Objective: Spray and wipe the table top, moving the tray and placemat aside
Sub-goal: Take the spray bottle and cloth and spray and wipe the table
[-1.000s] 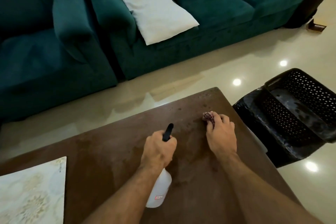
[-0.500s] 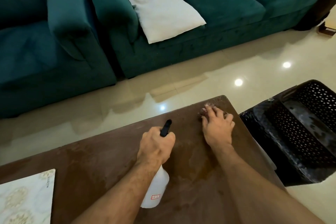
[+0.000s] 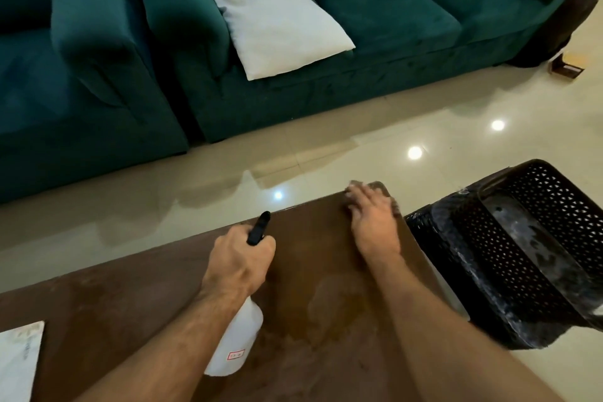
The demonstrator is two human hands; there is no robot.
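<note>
A brown table top (image 3: 313, 271) fills the lower part of the view, with damp streaks on it. My left hand (image 3: 239, 263) grips a white spray bottle (image 3: 236, 344) with a black nozzle, held over the table's middle. My right hand (image 3: 373, 220) presses flat on a cloth (image 3: 375, 187) at the table's far right corner; only the cloth's edge shows past my fingers. A pale patterned placemat (image 3: 18, 359) lies at the table's left edge.
A black perforated plastic tray (image 3: 538, 206) sits off the table's right side over another black basket. A teal sofa (image 3: 375, 10) with a white pillow (image 3: 274, 13) and a teal armchair (image 3: 81, 59) stand beyond a strip of glossy tiled floor.
My right hand has slid the cloth away from me to the table's far right corner. The left hand keeps its grip on the bottle, little moved.
</note>
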